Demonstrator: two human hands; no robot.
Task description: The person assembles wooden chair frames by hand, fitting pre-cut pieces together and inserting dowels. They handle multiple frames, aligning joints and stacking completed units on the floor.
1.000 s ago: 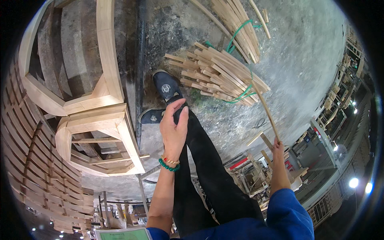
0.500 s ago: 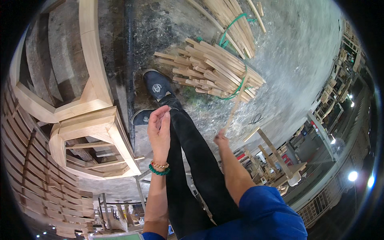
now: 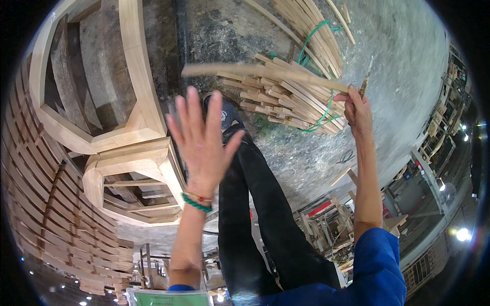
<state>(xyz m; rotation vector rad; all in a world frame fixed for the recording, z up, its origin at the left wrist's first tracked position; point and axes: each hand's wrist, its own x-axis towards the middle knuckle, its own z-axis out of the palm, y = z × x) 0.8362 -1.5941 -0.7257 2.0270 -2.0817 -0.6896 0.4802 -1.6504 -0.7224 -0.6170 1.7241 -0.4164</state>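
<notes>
My right hand [image 3: 357, 112] grips one end of a long pale wooden strip [image 3: 270, 70], which reaches leftward across the view and is blurred at its far end. A slim brown tool [image 3: 364, 85] with a thin tip sticks up from the same hand; its kind is unclear. My left hand [image 3: 204, 140] is raised with fingers spread, holding nothing, just below the strip's left part. Beneath the strip lies a bundle of wooden sticks [image 3: 291, 94] on the floor, tied with green strap [image 3: 326, 109].
A second strapped bundle of longer strips [image 3: 306, 30] lies farther off. Pale wooden frames [image 3: 135, 66] stand at my left, beside stacked curved slats [image 3: 46, 204]. My shoe [image 3: 224, 115] is close to the near bundle. Workbenches with wood parts [image 3: 326, 229] stand at the right.
My right hand has risen to the right, and the strip has swung from upright to lying across the view. My left hand has lifted and spread its fingers.
</notes>
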